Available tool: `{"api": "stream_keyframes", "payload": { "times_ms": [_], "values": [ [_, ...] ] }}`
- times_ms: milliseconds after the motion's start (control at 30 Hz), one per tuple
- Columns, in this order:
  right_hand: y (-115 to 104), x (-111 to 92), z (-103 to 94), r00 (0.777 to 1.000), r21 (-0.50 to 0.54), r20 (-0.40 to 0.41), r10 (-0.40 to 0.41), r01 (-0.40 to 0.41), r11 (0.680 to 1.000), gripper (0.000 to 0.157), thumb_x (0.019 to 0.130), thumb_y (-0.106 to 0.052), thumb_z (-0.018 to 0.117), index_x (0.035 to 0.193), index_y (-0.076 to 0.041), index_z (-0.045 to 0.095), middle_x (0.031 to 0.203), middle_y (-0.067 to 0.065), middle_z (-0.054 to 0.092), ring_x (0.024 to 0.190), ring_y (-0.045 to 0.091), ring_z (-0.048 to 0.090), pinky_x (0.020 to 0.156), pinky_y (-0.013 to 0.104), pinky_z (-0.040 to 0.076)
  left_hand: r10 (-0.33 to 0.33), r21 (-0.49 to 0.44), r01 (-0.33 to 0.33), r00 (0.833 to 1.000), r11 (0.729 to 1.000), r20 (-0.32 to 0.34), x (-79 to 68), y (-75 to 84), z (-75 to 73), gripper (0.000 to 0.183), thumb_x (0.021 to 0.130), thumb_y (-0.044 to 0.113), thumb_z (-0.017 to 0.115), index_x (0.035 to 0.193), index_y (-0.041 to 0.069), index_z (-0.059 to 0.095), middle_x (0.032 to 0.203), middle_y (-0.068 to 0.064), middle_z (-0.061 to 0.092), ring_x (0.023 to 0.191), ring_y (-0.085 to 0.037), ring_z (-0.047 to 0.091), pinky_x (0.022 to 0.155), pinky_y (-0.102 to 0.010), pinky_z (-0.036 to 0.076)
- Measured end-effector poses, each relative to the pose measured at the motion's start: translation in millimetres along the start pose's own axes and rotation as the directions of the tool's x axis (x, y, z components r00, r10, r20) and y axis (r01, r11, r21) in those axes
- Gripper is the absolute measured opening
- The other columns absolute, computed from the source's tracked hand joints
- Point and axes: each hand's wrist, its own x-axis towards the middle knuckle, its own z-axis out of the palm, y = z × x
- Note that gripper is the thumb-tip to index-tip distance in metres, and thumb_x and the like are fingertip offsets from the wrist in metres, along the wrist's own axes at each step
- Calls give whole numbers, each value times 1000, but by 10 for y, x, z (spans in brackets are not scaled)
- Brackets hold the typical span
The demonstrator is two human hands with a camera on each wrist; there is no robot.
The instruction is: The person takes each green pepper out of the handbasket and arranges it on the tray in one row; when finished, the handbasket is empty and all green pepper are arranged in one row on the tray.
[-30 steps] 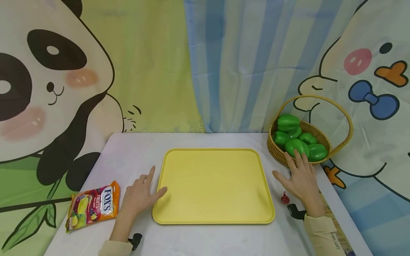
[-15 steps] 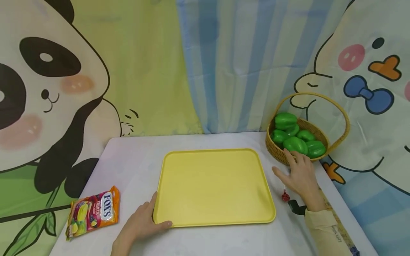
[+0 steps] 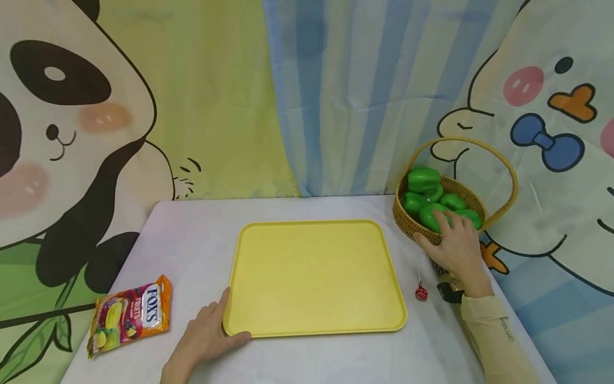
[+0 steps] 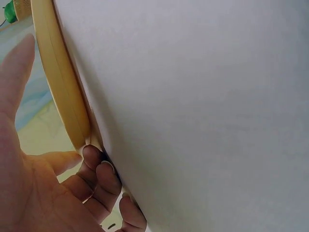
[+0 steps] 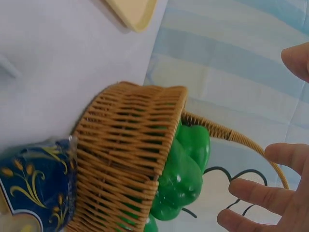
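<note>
My left hand (image 3: pixel 203 330) is at the near left corner of the yellow tray (image 3: pixel 314 277), thumb along the front edge and index finger along the left side. In the left wrist view, fingertips (image 4: pixel 94 153) lie right at the tray's rim (image 4: pixel 63 77), on the white tabletop. Over the near rim of a wicker basket (image 3: pixel 408 226), my right hand (image 3: pixel 460 250) hovers with spread, slightly bent fingers. Glossy green bell peppers (image 3: pixel 423 180) fill the basket. From the right wrist, the peppers (image 5: pixel 181 174) show apart from my fingers, with nothing in my grasp.
A FOX'S fruit candy bag (image 3: pixel 131 314) lies left of the tray. Between tray and right arm is a red lollipop (image 3: pixel 421 292). A dark blue package with gold flowers (image 5: pixel 36 181) sits against the basket, mostly hidden by my arm from the head. Printed curtains stand behind the table.
My left hand has come down and toward me onto the tray's near left corner. My right hand has risen over the basket's near edge, fingertips now overlapping the front peppers.
</note>
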Motion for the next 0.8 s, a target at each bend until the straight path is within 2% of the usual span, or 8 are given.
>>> {"api": "stream_keyframes", "payload": {
  "times_ms": [133, 267, 367, 567, 800],
  "values": [
    [76, 81, -33, 1000, -21, -1, 8, -8, 1000, 81, 86, -54, 69, 145, -4, 47, 140, 33, 47, 120, 62, 43, 90, 77, 36, -5, -1, 5, 1000, 1000, 17, 17, 5, -15, 127, 68, 81, 70, 160, 8, 21, 128, -16, 60, 109, -29, 57, 83, -59, 47],
    [144, 164, -63, 1000, -25, -9, 14, -15, 1000, 81, 87, -55, 67, 144, -2, 48, 139, 33, 47, 120, 62, 43, 90, 77, 36, -29, -18, 30, 999, 999, 39, 24, 6, -10, 133, 63, 82, 73, 161, 9, 21, 123, -13, 59, 104, -25, 54, 85, -57, 46],
    [182, 265, -83, 999, -15, 22, 30, -29, 999, 82, 89, -58, 63, 146, -2, 46, 141, 34, 45, 122, 63, 40, 92, 76, 34, -49, -25, 50, 997, 998, 59, 20, 1, -9, 137, 59, 83, 76, 161, 10, 20, 122, -12, 58, 102, -24, 53, 87, -59, 45],
    [287, 519, -116, 993, 55, 105, 57, -63, 996, 86, 93, -61, 56, 153, -3, 37, 144, 38, 39, 127, 64, 34, 102, 74, 26, -43, 0, 43, 998, 999, 40, 16, 3, -2, 137, 59, 85, 74, 161, 10, 22, 128, -15, 57, 110, -28, 55, 88, -63, 45],
    [389, 820, -74, 988, 169, 144, 47, -71, 983, 85, 97, -57, 53, 153, 2, 33, 147, 41, 36, 132, 62, 31, 109, 70, 21, -48, 4, 48, 998, 999, 41, 23, 11, 17, 136, 59, 85, 74, 161, 10, 22, 125, -14, 57, 103, -25, 54, 85, -60, 45]
  ]
}}
